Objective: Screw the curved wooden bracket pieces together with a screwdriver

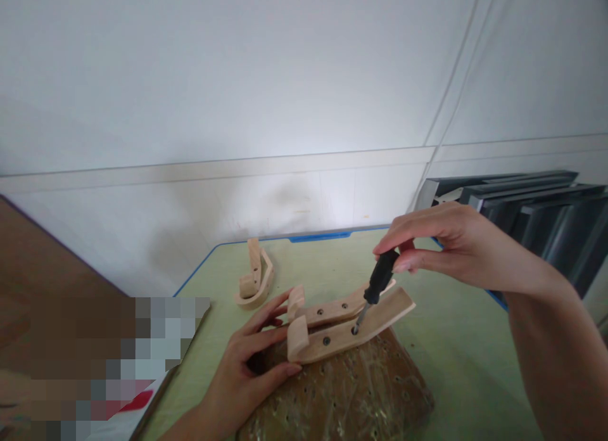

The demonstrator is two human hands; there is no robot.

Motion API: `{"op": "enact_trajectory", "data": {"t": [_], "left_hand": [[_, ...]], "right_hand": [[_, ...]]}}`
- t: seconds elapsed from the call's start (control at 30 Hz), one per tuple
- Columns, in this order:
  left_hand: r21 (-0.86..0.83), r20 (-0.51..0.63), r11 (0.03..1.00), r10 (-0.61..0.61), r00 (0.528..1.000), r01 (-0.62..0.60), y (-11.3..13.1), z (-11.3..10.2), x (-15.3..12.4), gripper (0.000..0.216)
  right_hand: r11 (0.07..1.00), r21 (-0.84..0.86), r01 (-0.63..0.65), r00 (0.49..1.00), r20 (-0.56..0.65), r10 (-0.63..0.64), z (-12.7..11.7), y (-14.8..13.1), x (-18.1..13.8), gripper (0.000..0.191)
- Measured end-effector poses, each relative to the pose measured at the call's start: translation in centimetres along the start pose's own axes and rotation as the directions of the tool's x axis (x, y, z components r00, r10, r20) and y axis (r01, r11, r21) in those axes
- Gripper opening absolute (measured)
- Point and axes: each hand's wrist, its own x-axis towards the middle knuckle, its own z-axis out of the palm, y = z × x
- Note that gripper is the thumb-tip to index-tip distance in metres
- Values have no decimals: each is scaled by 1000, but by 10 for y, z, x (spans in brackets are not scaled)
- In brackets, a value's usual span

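Fingers of my right hand (427, 241) close round the black handle of a screwdriver (380, 277). Its metal tip sits in a screw hole of the nearer curved wooden piece (339, 341). A second, similar wooden piece (330, 310) lies just behind it, with dark screws in its holes. At the left end of both pieces, my left hand (247, 362) grips the rounded wooden ends between thumb and fingers. Both pieces rest on a brown, tape-wrapped block (351, 393) with many small holes in its top.
Another bent wooden piece or pair (256, 282) stands on the pale green tabletop (456, 365), behind my left hand. Dark grey panels (546, 219) lean by the white wall at right. A brown board (47, 257) and a blurred patch are at left.
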Motion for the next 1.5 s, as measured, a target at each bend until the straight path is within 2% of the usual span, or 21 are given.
{"op": "enact_trajectory", "data": {"t": [0.1, 0.4, 0.67, 0.93, 1.17, 1.3, 1.5], "left_hand": [[-6, -2, 1000, -4, 1000, 4, 0, 0, 0, 24], [-16, -8, 1000, -16, 1000, 16, 1, 1, 0, 22], [-31, 5, 999, -16, 1000, 16, 1, 0, 0, 24], [-27, -11, 1000, 6, 1000, -6, 1, 1, 0, 26], [0, -13, 1000, 14, 1000, -14, 0, 1, 0, 27], [11, -10, 1000, 23, 1000, -23, -1, 1, 1, 27], [10, -17, 999, 31, 999, -30, -1, 1, 1, 27]], "right_hand": [[999, -16, -46, 999, 19, 46, 1, -1, 1, 10], [995, -97, -19, 998, 60, 25, 1, -9, 1, 5], [953, -291, -82, 993, 59, 103, 4, -1, 4, 18], [958, -263, -111, 985, 100, 142, 6, 3, 4, 24], [942, -304, -143, 985, 46, 164, 11, 1, 5, 35], [921, -331, -204, 977, -6, 214, 15, 0, 5, 43], [928, -318, -193, 978, 9, 207, 15, 0, 3, 48]]}}
